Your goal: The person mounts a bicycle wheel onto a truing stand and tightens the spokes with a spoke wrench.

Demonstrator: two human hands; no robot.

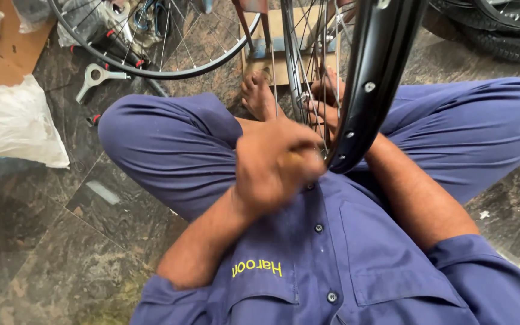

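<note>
The black wheel rim (pixel 373 84) stands between my knees while my left hand (pixel 275 162) pinches a small yellowish tool (pixel 296 159) against it, working the spokes (pixel 311 72); my right hand's (pixel 326 96) grip, behind them, I cannot tell.

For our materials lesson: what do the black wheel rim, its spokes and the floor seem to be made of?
Black wheel rim: probably metal with a glossy black coating; it shows sharp highlights and punched spoke holes.
Spokes: thin bare metal wire, silvery and shiny.
Floor: looks like polished stone tile, dark and mottled, with visible joints and reflections.
</note>
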